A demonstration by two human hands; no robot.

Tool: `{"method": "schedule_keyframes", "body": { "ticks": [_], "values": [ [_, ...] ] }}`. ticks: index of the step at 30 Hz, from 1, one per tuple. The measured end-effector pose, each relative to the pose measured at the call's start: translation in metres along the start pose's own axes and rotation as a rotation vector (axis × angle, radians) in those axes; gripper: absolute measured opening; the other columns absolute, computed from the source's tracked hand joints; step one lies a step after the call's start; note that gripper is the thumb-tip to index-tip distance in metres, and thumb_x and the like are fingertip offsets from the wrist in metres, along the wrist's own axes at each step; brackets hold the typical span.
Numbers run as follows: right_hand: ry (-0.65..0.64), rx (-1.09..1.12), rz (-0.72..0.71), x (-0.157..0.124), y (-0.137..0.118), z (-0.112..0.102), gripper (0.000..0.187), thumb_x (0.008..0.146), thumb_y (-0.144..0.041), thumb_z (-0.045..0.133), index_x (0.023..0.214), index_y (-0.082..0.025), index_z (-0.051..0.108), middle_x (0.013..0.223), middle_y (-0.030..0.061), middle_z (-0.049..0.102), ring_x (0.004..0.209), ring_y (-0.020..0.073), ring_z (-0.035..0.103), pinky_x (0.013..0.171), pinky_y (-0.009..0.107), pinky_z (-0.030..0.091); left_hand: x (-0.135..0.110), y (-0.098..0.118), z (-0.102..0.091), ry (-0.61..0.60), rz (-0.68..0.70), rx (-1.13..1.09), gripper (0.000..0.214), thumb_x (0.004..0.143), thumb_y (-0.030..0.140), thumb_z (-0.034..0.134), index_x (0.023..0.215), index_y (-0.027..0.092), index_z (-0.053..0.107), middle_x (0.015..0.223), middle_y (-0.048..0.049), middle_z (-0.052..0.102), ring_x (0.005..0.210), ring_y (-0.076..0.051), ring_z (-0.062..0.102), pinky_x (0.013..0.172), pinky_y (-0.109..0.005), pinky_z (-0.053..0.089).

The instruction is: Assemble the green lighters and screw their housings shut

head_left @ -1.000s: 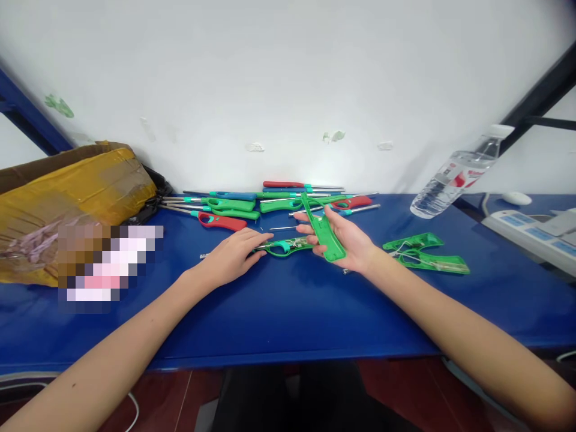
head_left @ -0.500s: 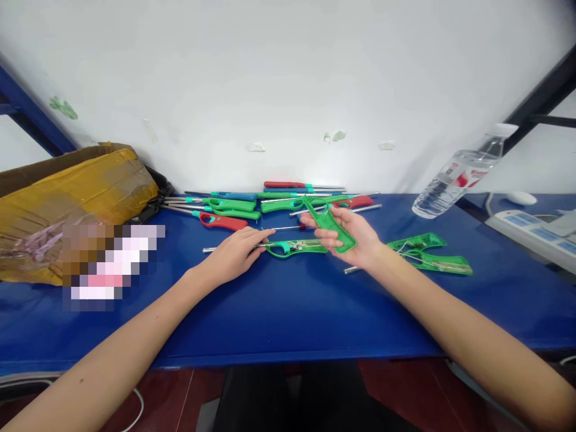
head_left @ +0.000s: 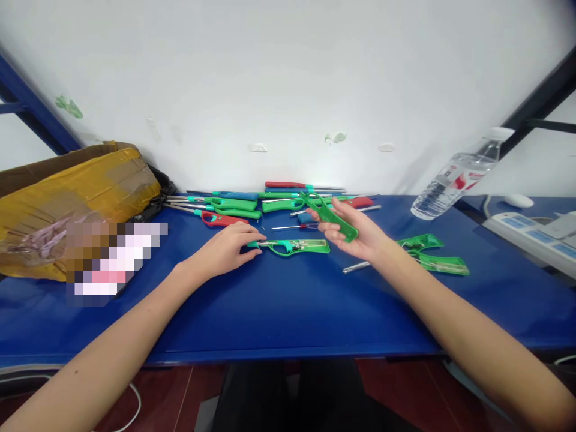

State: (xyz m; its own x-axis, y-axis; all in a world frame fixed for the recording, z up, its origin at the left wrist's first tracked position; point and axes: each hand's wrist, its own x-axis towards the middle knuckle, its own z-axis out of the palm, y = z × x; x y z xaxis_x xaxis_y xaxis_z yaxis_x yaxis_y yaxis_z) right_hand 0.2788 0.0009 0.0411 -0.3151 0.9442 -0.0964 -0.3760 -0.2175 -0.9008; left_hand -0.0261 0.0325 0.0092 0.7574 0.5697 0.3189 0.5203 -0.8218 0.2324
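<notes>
Opened green lighter on a blue table, inner side up, presumably so that its loose parts stay seated; at nine o'clock from it, the left hand arches over the front end, thumb and forefinger astride the neck, apparently as a steady, though whether they pinch or merely rest cannot be told; at one o'clock, the right hand curls its fingers round a green cover, raised clear of the table, which leaves the lighter's insides exposed; a screwdriver lies at twelve o'clock, seemingly kept within reach; at two o'clock, farther off, a bottle bears a red-and-white label, its print too small to read.
</notes>
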Motion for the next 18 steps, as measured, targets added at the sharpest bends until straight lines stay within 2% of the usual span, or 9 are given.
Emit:
{"method": "schedule_keyframes", "body": {
  "ticks": [4,8,11,13,18],
  "values": [
    [-0.074,-0.045,0.023,-0.003,0.004,0.006,0.015,0.088,-0.024,0.059,0.098,-0.016,0.067,0.094,0.0052,0.061,0.051,0.0052,0.029,0.034,0.016,0.026,0.000,0.001,0.003,-0.003,0.022,-0.020,0.029,0.096,0.036,0.054,0.113,0.021,0.071,0.108,-0.0096,0.069,0.100,-0.024,0.063,0.090,-0.039,0.052],
    [-0.052,-0.176,-0.062,0.000,0.011,0.006,0.025,0.090,-0.038,0.061,0.102,-0.017,0.067,0.102,0.0065,0.064,0.057,0.0058,0.042,0.043,0.019,0.035,0.000,0.000,0.003,0.002,0.015,-0.013,0.029,0.096,0.035,0.054,0.115,0.020,0.070,0.109,-0.0099,0.069,0.101,-0.024,0.063,0.090,-0.039,0.052],
    [-0.012,-0.371,-0.188,0.001,0.015,0.005,0.034,0.087,-0.047,0.066,0.103,-0.018,0.064,0.102,0.0057,0.065,0.055,0.0059,0.043,0.043,0.020,0.033,0.000,-0.003,0.001,0.014,0.002,0.006,0.032,0.094,0.037,0.056,0.118,0.019,0.069,0.109,-0.0103,0.070,0.103,-0.025,0.063,0.092,-0.040,0.052],
    [0.005,-0.418,-0.214,0.001,0.014,0.007,0.039,0.087,-0.053,0.064,0.103,-0.017,0.063,0.095,0.0051,0.066,0.052,0.0060,0.041,0.041,0.021,0.029,-0.001,-0.004,-0.001,0.015,-0.003,0.010,0.031,0.094,0.038,0.057,0.115,0.019,0.070,0.109,-0.0100,0.069,0.103,-0.025,0.063,0.092,-0.040,0.052],
    [0.015,-0.337,-0.072,0.001,0.009,0.012,0.049,0.093,-0.060,0.050,0.105,-0.014,0.062,0.062,0.0001,0.057,0.044,0.0086,0.034,0.038,0.023,0.021,-0.001,-0.005,0.001,-0.009,0.000,0.005,0.029,0.095,0.036,0.055,0.111,0.020,0.073,0.108,-0.0096,0.069,0.100,-0.024,0.063,0.090,-0.038,0.052]
  ]
}}
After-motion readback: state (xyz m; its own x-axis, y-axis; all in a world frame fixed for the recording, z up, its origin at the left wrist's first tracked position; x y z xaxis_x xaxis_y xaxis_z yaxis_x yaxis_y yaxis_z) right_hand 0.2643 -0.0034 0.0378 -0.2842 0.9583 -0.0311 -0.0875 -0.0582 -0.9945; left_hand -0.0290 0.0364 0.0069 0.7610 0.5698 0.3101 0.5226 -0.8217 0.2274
